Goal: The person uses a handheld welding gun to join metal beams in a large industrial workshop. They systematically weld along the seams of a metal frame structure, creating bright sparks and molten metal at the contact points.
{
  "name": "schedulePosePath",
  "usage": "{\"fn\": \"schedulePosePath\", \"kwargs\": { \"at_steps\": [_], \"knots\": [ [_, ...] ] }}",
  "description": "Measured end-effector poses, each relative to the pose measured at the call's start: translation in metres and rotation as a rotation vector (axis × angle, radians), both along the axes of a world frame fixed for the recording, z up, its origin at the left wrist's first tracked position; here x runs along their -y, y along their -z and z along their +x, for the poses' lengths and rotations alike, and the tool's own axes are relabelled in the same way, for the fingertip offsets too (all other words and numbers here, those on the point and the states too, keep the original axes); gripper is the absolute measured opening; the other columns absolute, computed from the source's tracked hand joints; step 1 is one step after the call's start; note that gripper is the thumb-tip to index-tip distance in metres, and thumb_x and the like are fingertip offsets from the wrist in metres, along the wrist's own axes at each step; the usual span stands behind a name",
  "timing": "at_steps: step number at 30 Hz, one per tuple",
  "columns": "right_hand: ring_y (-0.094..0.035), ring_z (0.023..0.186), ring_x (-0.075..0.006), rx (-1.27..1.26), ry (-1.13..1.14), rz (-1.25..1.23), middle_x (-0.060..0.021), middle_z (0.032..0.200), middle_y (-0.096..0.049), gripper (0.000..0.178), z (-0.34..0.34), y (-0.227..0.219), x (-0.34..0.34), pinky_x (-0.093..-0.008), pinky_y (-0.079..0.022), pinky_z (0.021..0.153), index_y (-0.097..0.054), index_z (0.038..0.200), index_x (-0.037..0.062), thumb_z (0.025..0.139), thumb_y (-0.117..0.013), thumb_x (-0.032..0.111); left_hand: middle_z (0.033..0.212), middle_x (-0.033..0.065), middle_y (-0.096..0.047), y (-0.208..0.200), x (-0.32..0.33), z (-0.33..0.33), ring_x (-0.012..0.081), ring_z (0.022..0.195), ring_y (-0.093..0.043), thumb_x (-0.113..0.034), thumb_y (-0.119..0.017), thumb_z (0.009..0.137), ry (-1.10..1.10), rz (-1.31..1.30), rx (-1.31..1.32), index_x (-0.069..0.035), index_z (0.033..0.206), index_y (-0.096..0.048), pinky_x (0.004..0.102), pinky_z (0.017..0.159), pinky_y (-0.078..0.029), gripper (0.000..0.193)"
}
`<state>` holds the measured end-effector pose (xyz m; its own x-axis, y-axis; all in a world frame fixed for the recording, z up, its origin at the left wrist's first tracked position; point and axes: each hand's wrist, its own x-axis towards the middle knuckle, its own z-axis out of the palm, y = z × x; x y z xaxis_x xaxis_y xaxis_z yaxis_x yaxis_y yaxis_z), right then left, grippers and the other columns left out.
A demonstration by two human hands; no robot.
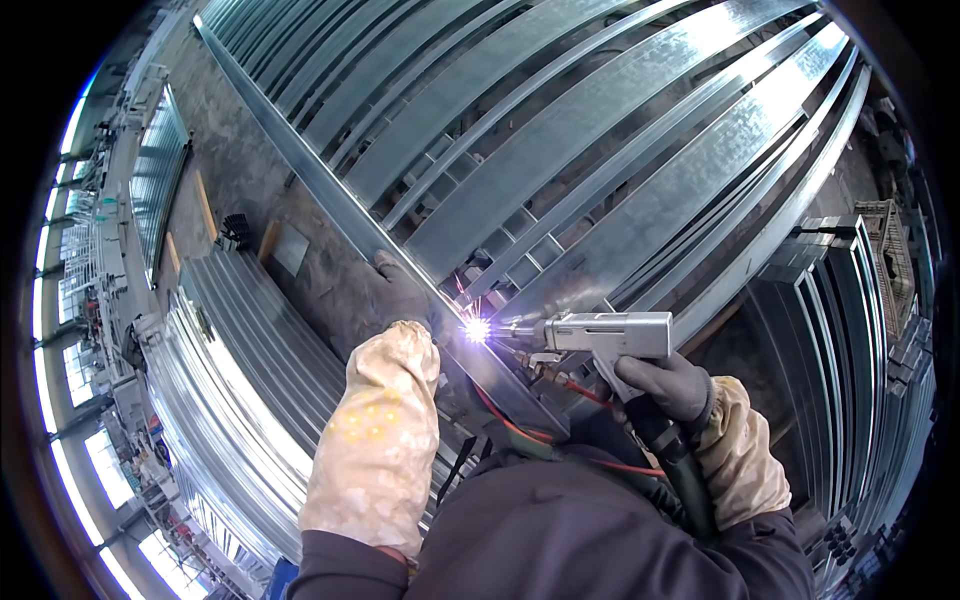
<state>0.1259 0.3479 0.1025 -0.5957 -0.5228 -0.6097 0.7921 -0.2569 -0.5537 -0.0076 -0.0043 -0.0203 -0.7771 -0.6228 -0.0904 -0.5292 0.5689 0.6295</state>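
The gloved right hand [668,388] grips a welding torch [618,333], sparking at a metal frame [480,215], whose edge the left hand [396,300] touches (its grip one cannot tell).

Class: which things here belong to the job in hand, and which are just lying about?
In the job:
metal frame
torch, sparking
right hand, gripping it
left hand, at the frame's edge

Probably lying about:
metal stack at left
metal stack at right
wooden strip
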Motion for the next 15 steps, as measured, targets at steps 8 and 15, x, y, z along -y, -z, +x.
{"fn": "schedulePosePath", "kwargs": {
  "at_steps": [8, 15],
  "knots": [
    [-0.064, 0.065, -0.0131, 0.042, 0.007, -0.001, -0.0077, 0.089, -0.067, 0.035, 0.002, 0.001, 0.001, -0.0265, -0.052, 0.056, -0.057, 0.12, 0.0, 0.099, -0.056, 0.028, 0.128, 0.0287, -0.059, -0.015, -0.015, 0.003, 0.04, 0.114, -0.06, -0.034, -0.039, 0.105, -0.032, 0.074, -0.021, 0.007, 0.136, -0.046, 0.041, 0.093, -0.047, 0.051],
    [-0.064, 0.065, -0.0135, 0.04, 0.007, 0.0, -0.0078, 0.089, -0.067, 0.035, 0.001, -0.004, 0.003, -0.0268, -0.052, 0.056, -0.057, 0.122, 0.0003, 0.099, -0.056, 0.028, 0.112, 0.0295, -0.064, 0.02, 0.013, 0.0, 0.0438, 0.101, -0.061, -0.034, -0.037, 0.105, -0.003, -0.011, -0.146, 0.008, 0.128, -0.048, 0.0429, 0.086, -0.048, 0.049]
  ]
}}
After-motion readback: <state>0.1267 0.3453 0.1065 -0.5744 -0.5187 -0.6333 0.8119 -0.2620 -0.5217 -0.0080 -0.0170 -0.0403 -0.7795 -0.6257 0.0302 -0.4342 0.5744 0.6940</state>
